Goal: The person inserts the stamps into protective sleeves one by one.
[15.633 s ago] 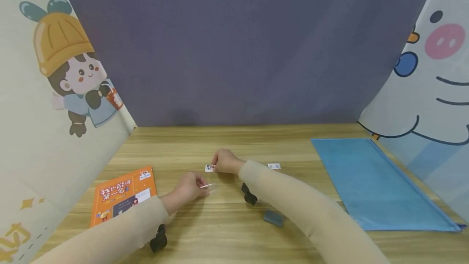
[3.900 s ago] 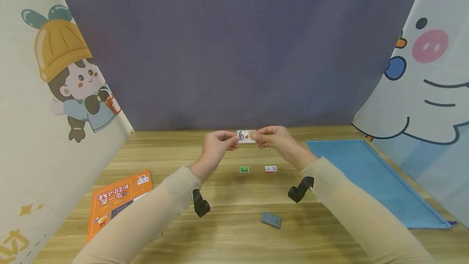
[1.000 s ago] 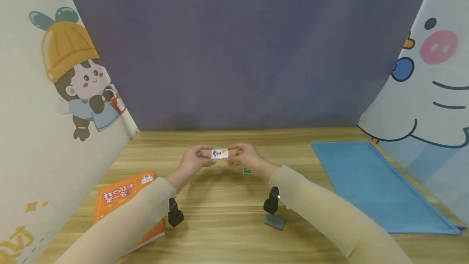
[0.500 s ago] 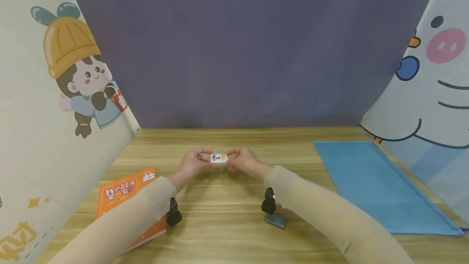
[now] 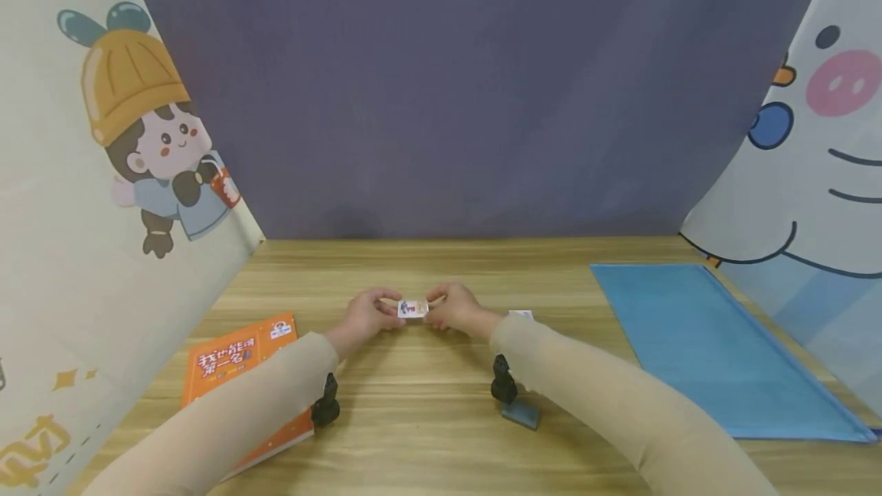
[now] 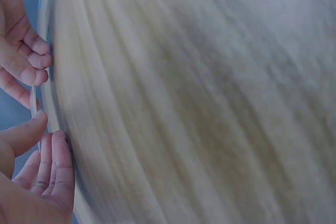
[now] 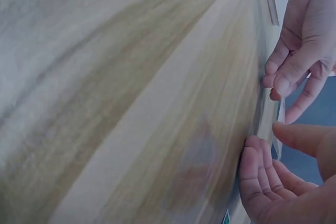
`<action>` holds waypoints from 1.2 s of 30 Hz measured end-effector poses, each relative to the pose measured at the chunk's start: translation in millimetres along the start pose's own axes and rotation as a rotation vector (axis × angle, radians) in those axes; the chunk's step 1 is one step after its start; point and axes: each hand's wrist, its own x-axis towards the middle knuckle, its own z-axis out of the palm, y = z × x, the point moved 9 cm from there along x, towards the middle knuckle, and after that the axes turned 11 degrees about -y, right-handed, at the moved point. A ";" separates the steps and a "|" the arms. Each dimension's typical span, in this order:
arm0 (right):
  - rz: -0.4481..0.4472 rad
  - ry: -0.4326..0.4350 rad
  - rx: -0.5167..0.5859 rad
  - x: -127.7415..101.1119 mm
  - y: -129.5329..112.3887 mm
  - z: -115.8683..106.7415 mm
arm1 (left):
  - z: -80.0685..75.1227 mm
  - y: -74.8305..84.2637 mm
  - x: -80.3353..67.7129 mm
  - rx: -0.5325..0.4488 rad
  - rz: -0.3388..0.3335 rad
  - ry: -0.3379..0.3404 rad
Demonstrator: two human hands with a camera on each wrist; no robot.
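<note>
White little picture card [image 5: 413, 308] sits pinched at both ends, left hand [image 5: 365, 314] and right hand [image 5: 455, 310] each w/ a fingertip grip, low over the wooden surface [image 5: 441, 404] (maybe touching, can't tell). Step: holding or setting it down. Next calls for a level release.

The bench [image 5: 441, 435] is of light wood with a visible grain. On its left side lies an orange book [image 5: 237, 362] with white characters on the cover. On the right side lies a flat blue folder [image 5: 710, 343]. A small grey block [image 5: 521, 416] lies near the front edge, and a small white tag [image 5: 521, 314] lies further back. Behind the bench hangs a dark grey curtain [image 5: 448, 83]. A cartoon girl panel [image 5: 103, 174] stands at the left, a cartoon pig panel [image 5: 820, 159] at the right.
</note>
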 end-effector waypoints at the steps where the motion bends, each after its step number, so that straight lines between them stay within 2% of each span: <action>1: 0.007 -0.002 -0.010 0.8 0.7 0.1 | 0.2 -0.7 0.0 0.013 -0.003 0.005; 7: 0.036 0.003 -0.093 6.2 2.7 -0.5 | -1.0 -1.4 0.8 0.088 -0.014 0.032; 15: 0.039 -0.002 -0.201 14.3 3.5 3.1 | -3.5 -10.0 7.0 0.085 -0.044 0.020; 26: 0.019 -0.029 -0.156 13.7 3.1 1.9 | -5.5 -15.5 12.7 0.077 -0.050 0.007; 36: 0.010 -0.006 -0.138 16.3 5.9 2.2 | -4.4 -13.5 10.5 0.055 -0.043 -0.006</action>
